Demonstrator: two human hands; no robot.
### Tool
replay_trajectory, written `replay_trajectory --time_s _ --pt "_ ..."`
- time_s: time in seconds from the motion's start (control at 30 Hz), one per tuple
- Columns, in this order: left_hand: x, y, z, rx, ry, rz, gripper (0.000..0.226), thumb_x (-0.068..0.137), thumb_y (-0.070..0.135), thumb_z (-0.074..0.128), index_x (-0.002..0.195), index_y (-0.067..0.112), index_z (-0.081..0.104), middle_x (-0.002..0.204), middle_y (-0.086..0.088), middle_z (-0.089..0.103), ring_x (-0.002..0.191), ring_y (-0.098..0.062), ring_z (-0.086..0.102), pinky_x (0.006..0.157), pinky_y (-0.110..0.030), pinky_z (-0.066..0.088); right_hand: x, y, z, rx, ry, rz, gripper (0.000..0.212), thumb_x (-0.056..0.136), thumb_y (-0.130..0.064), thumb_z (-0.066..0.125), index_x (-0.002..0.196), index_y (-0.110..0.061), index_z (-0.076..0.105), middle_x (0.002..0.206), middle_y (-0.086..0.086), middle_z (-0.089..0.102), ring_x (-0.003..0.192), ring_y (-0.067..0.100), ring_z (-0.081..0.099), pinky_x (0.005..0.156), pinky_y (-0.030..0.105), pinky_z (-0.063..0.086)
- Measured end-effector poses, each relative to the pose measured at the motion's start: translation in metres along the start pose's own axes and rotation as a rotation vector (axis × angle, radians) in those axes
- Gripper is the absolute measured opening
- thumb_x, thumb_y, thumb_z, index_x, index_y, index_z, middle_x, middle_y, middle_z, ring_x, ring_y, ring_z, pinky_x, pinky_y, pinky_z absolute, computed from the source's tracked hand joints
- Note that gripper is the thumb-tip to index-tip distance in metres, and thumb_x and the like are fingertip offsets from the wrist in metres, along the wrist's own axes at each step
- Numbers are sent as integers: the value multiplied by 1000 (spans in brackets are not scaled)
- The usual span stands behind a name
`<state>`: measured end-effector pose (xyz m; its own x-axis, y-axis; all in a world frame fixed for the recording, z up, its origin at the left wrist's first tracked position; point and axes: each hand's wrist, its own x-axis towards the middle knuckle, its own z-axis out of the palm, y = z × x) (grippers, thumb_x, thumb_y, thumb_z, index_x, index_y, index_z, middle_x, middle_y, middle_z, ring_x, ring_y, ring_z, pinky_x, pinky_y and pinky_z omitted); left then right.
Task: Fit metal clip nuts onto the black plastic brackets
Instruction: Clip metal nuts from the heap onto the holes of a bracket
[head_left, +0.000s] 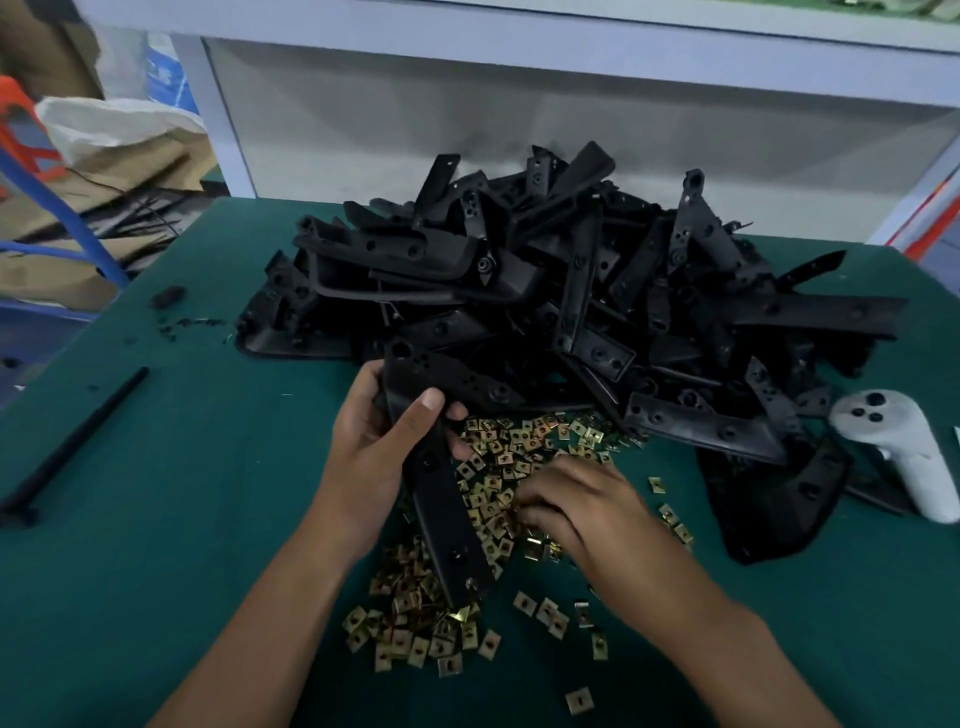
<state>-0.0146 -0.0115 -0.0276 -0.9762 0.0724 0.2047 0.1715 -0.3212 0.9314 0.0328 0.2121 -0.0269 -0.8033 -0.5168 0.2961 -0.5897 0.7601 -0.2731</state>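
A long black plastic bracket (441, 499) is held upright-tilted over the green tabletop (208, 519), its lower end resting among the scattered brass-coloured clip nuts (498, 467). The left hand (384, 436) grips the bracket near its upper bend, thumb across the front and fingers (460, 447) curled round the far edge. Just to the right of the bracket, the right hand (576, 504) lies palm down on the clip nuts, its fingers bent into the heap; whether they pinch a nut cannot be told. Behind both hands a big pile of black brackets (571, 291) covers the middle of the tabletop. A white handheld controller (904, 447) lies at the right edge, a black rod (78, 441) at the left. Beyond the tabletop stand a pale wall panel (467, 119) and, to the left, sacks and cardboard (104, 156).
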Motion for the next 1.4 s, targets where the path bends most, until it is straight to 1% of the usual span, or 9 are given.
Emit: replay_trajectory --time_s 0.17,0.27,0.33,0.43,0.57,0.73,0.9,1.2,1.4 --pt "-2 -1 3 -31 -24 -11 25 94 26 67 110 12 54 91 -13 68 61 -27 63 61 -34 53 4 2 -8 388 215 316 6 95 -24 66 99 -25 70 80 -25 62 77 -3 62 68 9 44" --pt "-5 -3 8 -52 -74 -12 21 92 26 66 107 15 55 87 -12 66 55 -26 57 59 -33 52 6 2 -19 900 303 603 7 94 -27 65 96 -28 72 78 -14 69 76 2 66 66 17 50" --pt "-8 -7 12 -31 -129 -22 16 93 26 65 104 18 57 85 -10 66 55 -25 58 59 -31 51 9 4 -24 1297 308 717 18 89 -30 66 102 -18 70 76 -10 68 79 6 69 60 19 52" --pt "-10 -12 17 -4 -165 -38 17 93 27 66 105 18 57 86 -11 66 55 -25 59 58 -32 51 16 5 -30 1588 307 811 30 82 -22 68 109 -10 69 78 -3 68 71 5 66 60 18 53" --pt "-11 -14 14 -5 -159 -51 27 93 29 68 111 13 56 87 -11 65 56 -25 60 59 -32 51 22 10 -35 1535 280 803 36 75 -15 70 111 -12 71 94 1 77 89 9 74 69 17 55" --pt "-10 -15 15 -2 -146 -34 39 88 38 75 110 12 57 83 -12 66 54 -26 59 57 -30 51 37 18 -45 1586 215 705 38 81 -8 70 118 -11 70 85 0 74 99 15 73 73 18 56" --pt "-11 -16 14 -28 -119 -29 38 85 40 79 106 14 59 77 -12 66 49 -27 59 52 -29 51 54 15 -48 1637 162 700 24 82 -11 65 105 -7 72 84 5 65 79 9 70 63 19 56" --pt "-15 -13 18 -26 -138 -47 36 88 40 76 108 15 59 81 -13 68 51 -25 60 56 -29 52 70 14 -46 1610 109 717 21 79 -16 69 99 -9 71 80 0 64 68 5 62 55 17 47" --pt "-16 -6 25 -27 -145 -41 39 89 46 73 109 16 58 79 -16 66 50 -27 59 54 -35 52 78 1 -56 1339 -21 572 20 76 -35 73 94 -28 80 87 -6 67 70 -3 57 55 12 42"
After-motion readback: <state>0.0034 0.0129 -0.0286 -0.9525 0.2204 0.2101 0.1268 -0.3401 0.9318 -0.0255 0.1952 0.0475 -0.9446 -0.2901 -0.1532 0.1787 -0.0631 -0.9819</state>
